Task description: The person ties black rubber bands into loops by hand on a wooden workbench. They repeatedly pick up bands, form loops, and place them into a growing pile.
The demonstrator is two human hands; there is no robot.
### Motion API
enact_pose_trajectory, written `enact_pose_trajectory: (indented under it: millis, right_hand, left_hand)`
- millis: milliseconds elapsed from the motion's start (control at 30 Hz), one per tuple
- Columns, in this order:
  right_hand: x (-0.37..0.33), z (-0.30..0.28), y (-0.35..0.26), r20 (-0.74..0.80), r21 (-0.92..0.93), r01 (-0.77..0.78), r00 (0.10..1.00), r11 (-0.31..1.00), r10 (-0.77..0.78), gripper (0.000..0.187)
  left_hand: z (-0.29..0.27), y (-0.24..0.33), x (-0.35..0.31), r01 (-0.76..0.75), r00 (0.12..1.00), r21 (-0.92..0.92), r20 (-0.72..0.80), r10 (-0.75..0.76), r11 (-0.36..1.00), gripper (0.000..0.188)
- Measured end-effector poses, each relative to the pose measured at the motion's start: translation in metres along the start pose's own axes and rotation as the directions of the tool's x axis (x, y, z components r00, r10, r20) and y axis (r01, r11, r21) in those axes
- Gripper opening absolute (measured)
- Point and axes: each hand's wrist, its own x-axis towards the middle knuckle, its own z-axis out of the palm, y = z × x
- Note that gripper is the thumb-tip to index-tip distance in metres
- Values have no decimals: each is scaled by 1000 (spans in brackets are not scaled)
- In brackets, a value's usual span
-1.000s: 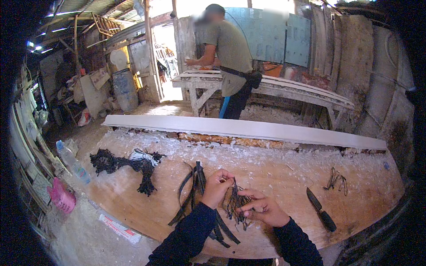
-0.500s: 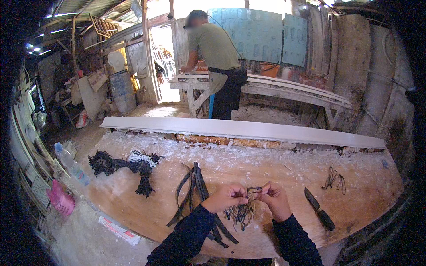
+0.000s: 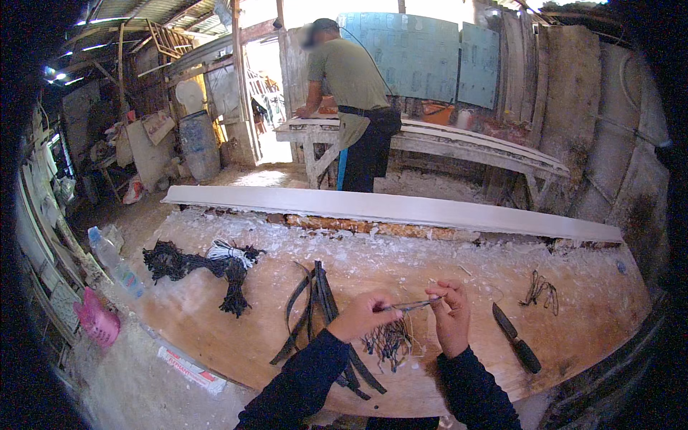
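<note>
Pink container [image 3: 95,320]: at the far left, low beside the workbench, off its edge.
Plastic bottle [image 3: 107,252]: lying just above the pink container, near the bench's left end.
Workbench [image 3: 215,315]: a broad wooden top scattered with pale shavings, a long white board [image 3: 387,208] lying across its far side.
Black cord bundle [image 3: 193,265]: on the left part of the bench, a white coil [image 3: 226,252] resting on it.
Black strips [image 3: 315,308]: flat dark bands fanned out near the middle, just left of the hands.
Left hand [image 3: 362,315]: fingers curled closed, pinching one end of a thin strand [image 3: 410,305].
Thin strand: stretched level between both hands, above the bench; a tuft of dark short threads [image 3: 388,340] hangs below it, close to the bench top.
Right hand [image 3: 450,315]: thumb and fingers pinched on the strand's other end, palm turned inward.
Knife [image 3: 516,337]: dark, lying on the bench just right of the right hand, untouched.
Small wire tangle [image 3: 541,290]: farther right, well apart from the hands.
Another person [image 3: 351,100]: standing beyond, bent over a second table [image 3: 459,143].
</note>
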Motion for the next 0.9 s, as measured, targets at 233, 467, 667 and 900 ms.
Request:
enact_pose_trajectory:
  millis: [233, 467, 667, 900]
  right_hand:
    - [-13, 0, -28, 536, 215, -269, 836, 939, 117, 10]
    - [-13, 8, -32, 656, 283, -85, 744, 956, -128, 13]
    - [-13, 0, -28, 564, 245, -167, 826, 955, 0, 12]
    - [-8, 2, -10, 234, 365, -333, 937, 870, 260, 19]
  left_hand:
    - [-10, -10, 11, -203, 829, -164, -554, 80, 965, 16]
    - [-8, -4, 6, 13, 895, -183, -436, -93, 983, 9]
    - [-7, -23, 11, -99, 952, -127, -301, 57, 987, 10]
    - [9, -19, 5, -100, 988, -205, 96, 122, 974, 15]
